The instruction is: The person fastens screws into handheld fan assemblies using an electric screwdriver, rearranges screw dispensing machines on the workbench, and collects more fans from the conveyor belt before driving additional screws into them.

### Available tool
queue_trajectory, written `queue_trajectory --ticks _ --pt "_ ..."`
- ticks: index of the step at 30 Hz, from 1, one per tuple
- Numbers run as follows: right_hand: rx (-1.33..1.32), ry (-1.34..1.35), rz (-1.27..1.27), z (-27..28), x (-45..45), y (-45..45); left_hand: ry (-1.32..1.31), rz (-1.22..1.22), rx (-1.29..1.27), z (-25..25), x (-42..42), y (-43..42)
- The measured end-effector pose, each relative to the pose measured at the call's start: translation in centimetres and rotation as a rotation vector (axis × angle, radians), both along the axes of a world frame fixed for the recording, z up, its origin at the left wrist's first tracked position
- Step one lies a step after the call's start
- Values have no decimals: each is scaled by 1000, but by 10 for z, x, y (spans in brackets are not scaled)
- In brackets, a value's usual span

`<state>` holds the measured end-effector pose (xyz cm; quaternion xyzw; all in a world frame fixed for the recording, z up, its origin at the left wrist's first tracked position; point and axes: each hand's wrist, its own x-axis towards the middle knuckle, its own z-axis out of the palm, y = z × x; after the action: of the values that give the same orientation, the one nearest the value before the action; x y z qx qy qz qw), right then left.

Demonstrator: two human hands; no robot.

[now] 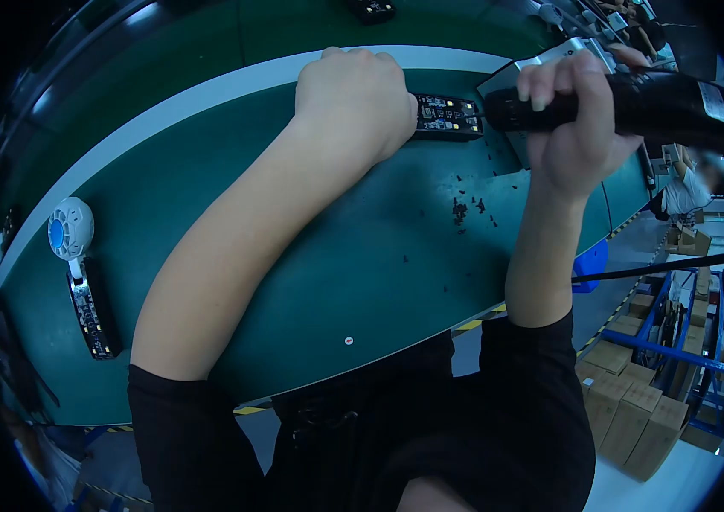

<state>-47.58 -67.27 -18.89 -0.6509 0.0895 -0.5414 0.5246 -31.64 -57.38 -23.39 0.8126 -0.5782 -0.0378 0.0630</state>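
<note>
My left hand (357, 101) is closed round one end of a long black housing (447, 119) with an exposed circuit board. Fingers of that hand are mostly hidden beneath it. In my right hand (582, 141) lies a black electric screwdriver (665, 107), held nearly level with its bit pointing left. The bit reaches the right end of the circuit board; whether it sits in a screw I cannot tell. Small dark screws (462, 210) lie scattered on the green bench top (362, 273), between my forearms.
A similar black housing (93, 311), joined to a round white fan head (71, 229), lies at the left. A metal-topped box (511, 85) stands beside the screwdriver. A black cable (660, 267) runs at right. Cardboard boxes (630, 410), blue racks (690, 363) and another person (688, 192) are beyond.
</note>
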Motion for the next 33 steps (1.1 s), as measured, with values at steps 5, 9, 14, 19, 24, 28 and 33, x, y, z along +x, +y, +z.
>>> queue_trajectory --ticks 5,9,14,19,24,28,33 --pt "-25 30 135 -1 25 21 3 -9 -11 10 3 15" --pt "40 -107 267 -9 47 24 0 4 2 16 7 20" --pt "-16 53 126 4 37 39 -20 -7 -3 15 8 23" --pt "-60 57 97 5 41 44 -22 -6 16 18 13 29" --pt "9 -70 247 -4 47 35 -28 2 28 19 11 30" --pt "-34 -3 193 2 48 43 -33 6 -7 15 10 30" --pt "-44 -38 182 7 52 50 -20 12 -45 29 5 41"
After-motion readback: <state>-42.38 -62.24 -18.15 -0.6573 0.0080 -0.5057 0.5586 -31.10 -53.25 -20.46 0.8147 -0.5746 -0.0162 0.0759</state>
